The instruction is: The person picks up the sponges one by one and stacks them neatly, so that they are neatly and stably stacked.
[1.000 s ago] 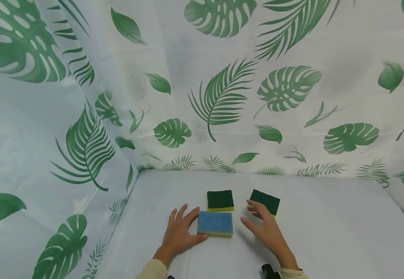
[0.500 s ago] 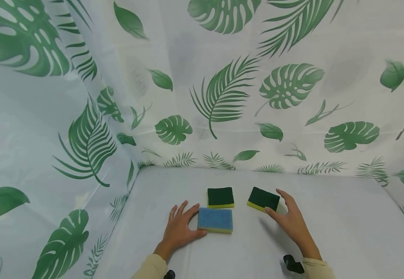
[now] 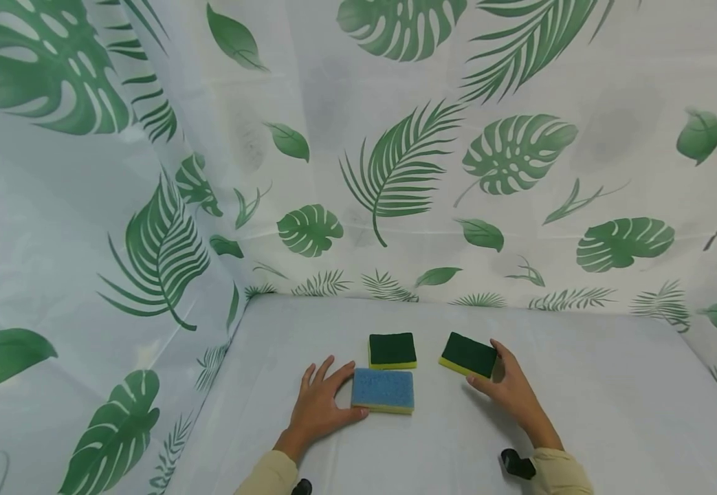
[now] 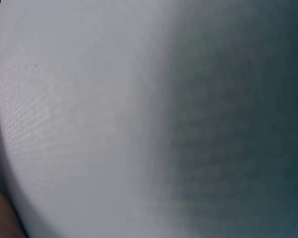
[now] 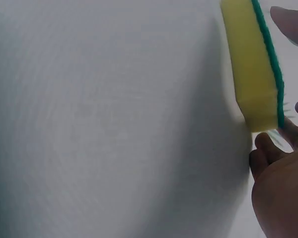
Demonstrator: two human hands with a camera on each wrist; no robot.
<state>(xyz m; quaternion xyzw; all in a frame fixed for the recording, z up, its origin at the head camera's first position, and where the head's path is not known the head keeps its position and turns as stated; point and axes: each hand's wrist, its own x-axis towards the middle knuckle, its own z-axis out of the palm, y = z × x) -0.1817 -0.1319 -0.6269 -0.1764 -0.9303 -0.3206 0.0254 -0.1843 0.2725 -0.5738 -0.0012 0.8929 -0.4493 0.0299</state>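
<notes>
Three scouring sponges lie on a white-covered table (image 3: 420,457) in front of me, with both my hands among them.

My left hand (image 3: 320,411) is spread beside the blue-topped sponge (image 3: 383,389), fingers fanned and nearly straight. The thumb meets the sponge's near edge by the left corner, and the index fingertip reaches the far left corner. This sponge is flat, blue face up over pale yellow foam. Just behind it, toward the back of the table, sits the left green scouring sponge (image 3: 392,349), dark green above bright yellow; I cannot tell whether the two touch.

My right hand (image 3: 515,395) curves about the right end of the right green scouring sponge (image 3: 468,353), which lies at an angle, apart from the other pair. The thumb is at its near edge, the index finger at the far right corner. From the right wrist, a fingertip appears against the end corner while a gap shows beside the thumb, so I cannot tell whether I am pinching it.

The left wrist view is mostly blur. Cream sleeves (image 3: 559,474) cover my forearms; behind the table hangs white sheeting (image 3: 346,185) printed with green leaves.
</notes>
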